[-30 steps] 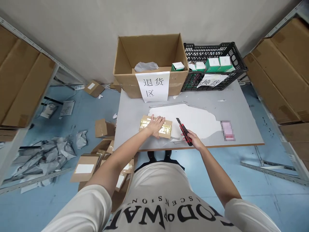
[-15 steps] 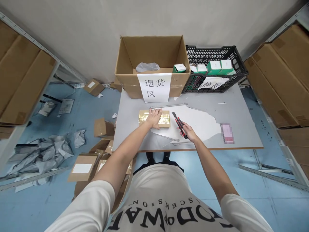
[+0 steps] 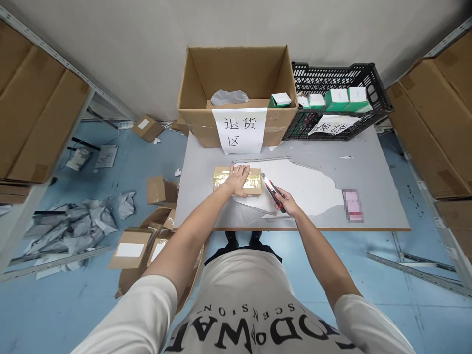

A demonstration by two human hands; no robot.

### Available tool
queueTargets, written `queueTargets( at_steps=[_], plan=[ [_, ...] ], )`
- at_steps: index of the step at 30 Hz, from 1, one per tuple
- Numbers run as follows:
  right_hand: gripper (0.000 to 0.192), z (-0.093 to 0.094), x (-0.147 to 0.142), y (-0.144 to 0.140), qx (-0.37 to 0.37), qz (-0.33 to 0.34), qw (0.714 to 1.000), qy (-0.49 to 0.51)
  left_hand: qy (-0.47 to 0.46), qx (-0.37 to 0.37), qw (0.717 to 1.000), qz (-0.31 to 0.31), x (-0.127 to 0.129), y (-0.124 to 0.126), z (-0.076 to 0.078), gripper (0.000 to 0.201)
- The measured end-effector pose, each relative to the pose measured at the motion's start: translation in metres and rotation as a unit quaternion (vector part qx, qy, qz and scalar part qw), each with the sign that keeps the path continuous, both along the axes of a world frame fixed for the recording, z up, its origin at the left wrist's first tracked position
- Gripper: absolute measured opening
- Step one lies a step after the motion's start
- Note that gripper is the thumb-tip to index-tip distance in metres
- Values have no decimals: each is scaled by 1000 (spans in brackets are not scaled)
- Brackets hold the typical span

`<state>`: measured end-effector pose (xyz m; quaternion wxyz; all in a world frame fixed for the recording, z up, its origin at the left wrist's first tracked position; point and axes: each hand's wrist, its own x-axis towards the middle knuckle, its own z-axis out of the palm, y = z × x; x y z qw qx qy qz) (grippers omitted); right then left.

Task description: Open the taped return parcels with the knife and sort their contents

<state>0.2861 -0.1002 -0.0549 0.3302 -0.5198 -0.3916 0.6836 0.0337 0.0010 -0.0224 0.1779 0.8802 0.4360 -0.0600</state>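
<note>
Taped parcel (image 3: pixel 255 182): lies on the counter (image 3: pixel 197 189), nearer its left side, its right part overlapping the white sheet (image 3: pixel 309 189).
Long axis: runs left to right, roughly parallel to the counter's front edge; 1 short end faces the utility knife (image 3: pixel 272 189), and shiny tape runs lengthwise.
Handling: probably light and fairly stiff, the cardboard likely to dent under hard pressure and the tape likely slick; how fragile the contents are cannot be told.
Where to hold: the 2 long sides look best, or a flat palm on top, clear of the blade.
Left hand (image 3: pixel 238 181): rests across the parcel's top, fingers somewhat spread.
Right hand (image 3: pixel 288 200): grips the knife's handle, fingers curled around it.
Blade tip: points away from the person, right beside the parcel's right end; whether it touches cannot be told.
</note>
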Motion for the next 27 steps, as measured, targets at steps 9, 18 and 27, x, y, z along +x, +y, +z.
queueTargets(
  at_steps=[9, 18, 27],
  plan=[
    [69, 10, 19, 9, 7, 77, 996, -44, -5, -2, 1000, 1, -2, 0, -3, 133],
    [64, 21, 31, 11, -7, 132, 987, -87, 8, -6, 1000, -10, -3, 4, -1, 132],
    [66, 23, 35, -5, -27, 131, 987, -90, 20, -4, 1000, 0, 0, 3, 2, 131]
  ],
)
